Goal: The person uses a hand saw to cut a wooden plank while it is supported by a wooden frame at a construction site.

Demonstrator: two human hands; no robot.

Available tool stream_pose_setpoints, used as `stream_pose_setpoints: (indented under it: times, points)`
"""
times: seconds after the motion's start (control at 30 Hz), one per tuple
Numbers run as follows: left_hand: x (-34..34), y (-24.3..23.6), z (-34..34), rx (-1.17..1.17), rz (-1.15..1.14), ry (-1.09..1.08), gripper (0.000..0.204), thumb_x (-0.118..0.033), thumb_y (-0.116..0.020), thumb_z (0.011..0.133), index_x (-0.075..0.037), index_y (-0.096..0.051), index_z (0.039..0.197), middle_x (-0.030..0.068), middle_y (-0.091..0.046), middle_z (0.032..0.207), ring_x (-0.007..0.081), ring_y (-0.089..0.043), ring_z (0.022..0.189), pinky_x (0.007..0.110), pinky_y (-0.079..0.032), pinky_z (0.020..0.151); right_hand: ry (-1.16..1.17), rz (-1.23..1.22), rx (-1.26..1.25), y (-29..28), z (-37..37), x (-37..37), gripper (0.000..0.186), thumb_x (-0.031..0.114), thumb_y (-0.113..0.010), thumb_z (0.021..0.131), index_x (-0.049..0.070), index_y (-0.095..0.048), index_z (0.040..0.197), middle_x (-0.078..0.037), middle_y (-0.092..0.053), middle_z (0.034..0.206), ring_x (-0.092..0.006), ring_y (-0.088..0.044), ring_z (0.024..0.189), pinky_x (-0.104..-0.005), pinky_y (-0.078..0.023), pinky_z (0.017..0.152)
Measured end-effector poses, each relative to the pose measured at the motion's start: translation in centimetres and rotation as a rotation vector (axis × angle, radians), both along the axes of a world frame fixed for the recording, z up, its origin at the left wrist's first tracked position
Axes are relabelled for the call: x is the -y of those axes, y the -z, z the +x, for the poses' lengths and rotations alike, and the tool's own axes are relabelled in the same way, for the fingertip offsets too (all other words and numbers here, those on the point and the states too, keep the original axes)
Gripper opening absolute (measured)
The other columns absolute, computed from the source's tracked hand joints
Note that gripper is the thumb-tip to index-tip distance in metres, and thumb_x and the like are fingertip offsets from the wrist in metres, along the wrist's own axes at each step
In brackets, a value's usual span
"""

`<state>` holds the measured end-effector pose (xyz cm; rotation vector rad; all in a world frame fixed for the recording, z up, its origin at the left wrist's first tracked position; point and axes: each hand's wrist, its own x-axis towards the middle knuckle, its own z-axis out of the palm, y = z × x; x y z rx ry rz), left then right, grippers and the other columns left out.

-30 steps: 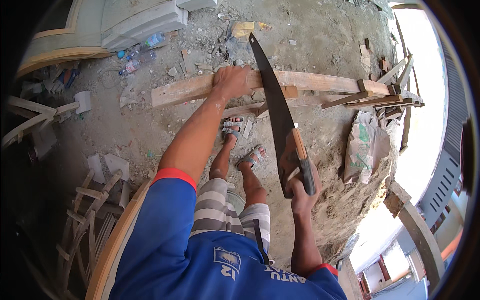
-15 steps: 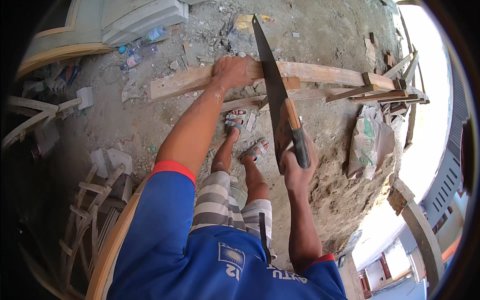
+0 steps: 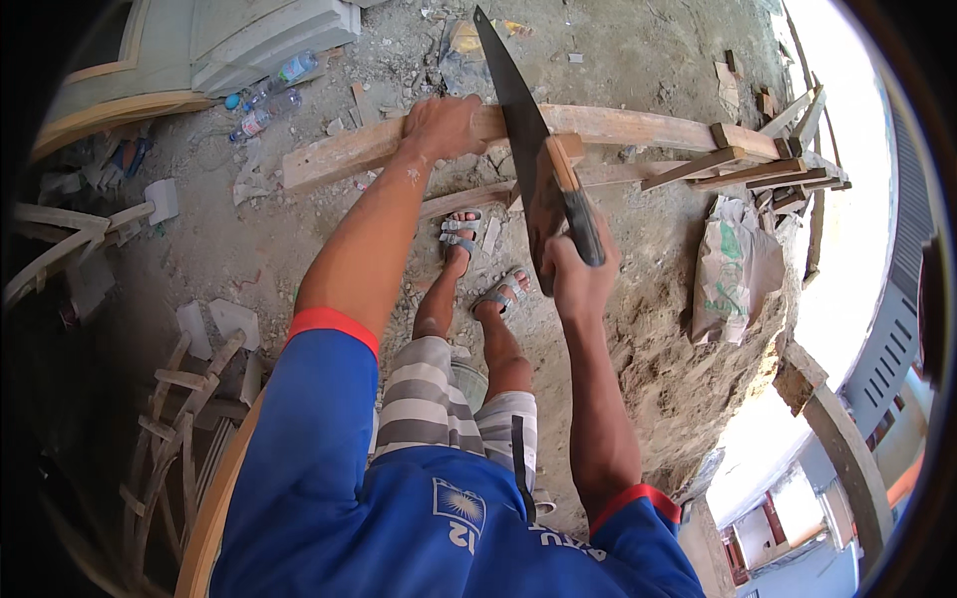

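Observation:
A long wooden beam (image 3: 628, 127) runs across the view ahead of me. My left hand (image 3: 442, 127) is closed over it, left of the saw, with the fingers wrapped round its far side. In my right hand (image 3: 583, 264) is a handsaw (image 3: 513, 100), gripped by its dark and wooden handle. The saw's blade lies across the beam just right of my left hand, its narrow tip pointing away and a little left. Whether the teeth have cut into the wood cannot be made out.
Shorter timbers (image 3: 748, 171) are stacked under the beam's right end. A paper sack (image 3: 736, 269) lies at right. Plastic bottles (image 3: 264, 115) and rubble are scattered at far left. A rough wooden frame (image 3: 184, 429) stands at lower left. My sandalled feet (image 3: 503, 287) are below the beam.
My right hand and the handsaw have moved forward and slightly left, pushing the blade farther across the beam. My left hand keeps its hold on the beam. The whole view has shifted slightly.

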<state>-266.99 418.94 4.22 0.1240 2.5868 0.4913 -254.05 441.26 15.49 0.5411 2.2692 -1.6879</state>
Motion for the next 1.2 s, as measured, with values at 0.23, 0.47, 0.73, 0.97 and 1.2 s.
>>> stream_pose_setpoints:
  times: [0.23,0.47,0.73,0.97,1.2]
  points:
    - [0.3,-0.1,0.5,0.014,-0.043,-0.040,0.063,-0.039,-0.083,0.064,-0.008,-0.061,0.114,0.0162,-0.071,0.102,0.0376,-0.068,0.098,0.048,-0.052,0.084,-0.041,0.059,-0.014,-5.4,9.5,-3.8,0.062,0.012,-0.059,0.068,-0.007,-0.060,0.128,-0.009,-0.065,0.083,-0.0112,-0.058,0.066,-0.0255,-0.047,0.067]
    - [-1.4,-0.2,0.6,0.027,0.016,0.005,0.057,-0.039,-0.082,0.066,-0.008,-0.063,0.109,0.0180,-0.071,0.101,0.0389,-0.068,0.097,0.050,-0.052,0.084,-0.015,-0.011,-0.079,1.6,-3.7,0.8,0.052,0.008,-0.059,0.073,-0.005,-0.061,0.123,-0.007,-0.062,0.087,-0.0133,-0.056,0.078,-0.0264,-0.048,0.076]
    - [0.2,-1.1,0.2,0.042,-0.043,-0.035,0.059,-0.039,-0.083,0.066,-0.008,-0.062,0.111,0.0179,-0.071,0.105,0.0379,-0.067,0.100,0.049,-0.052,0.086,0.007,-0.011,0.021,-7.2,11.3,-4.4,0.060,0.010,-0.058,0.069,-0.008,-0.059,0.126,-0.004,-0.060,0.068,-0.0102,-0.054,0.054,-0.0235,-0.045,0.058]
    - [-0.1,-1.0,-2.7,-0.015,-0.039,-0.018,0.065,-0.040,-0.085,0.066,-0.007,-0.061,0.116,0.0167,-0.071,0.103,0.0372,-0.067,0.101,0.048,-0.051,0.086,0.019,0.015,-0.326,5.7,-0.6,-0.2,0.043,0.006,-0.058,0.069,-0.007,-0.064,0.109,-0.005,-0.060,0.065,-0.0104,-0.054,0.056,-0.0248,-0.045,0.057]
    - [-0.5,-1.0,1.3,-0.092,0.047,-0.061,0.070,-0.035,-0.085,0.066,-0.008,-0.059,0.126,0.0147,-0.054,0.137,0.0348,-0.047,0.131,0.048,-0.038,0.108,0.013,-0.030,-0.316,5.3,-0.3,-0.2,0.052,0.006,-0.059,0.070,-0.006,-0.063,0.120,-0.006,-0.061,0.078,-0.0112,-0.056,0.061,-0.0267,-0.049,0.063]
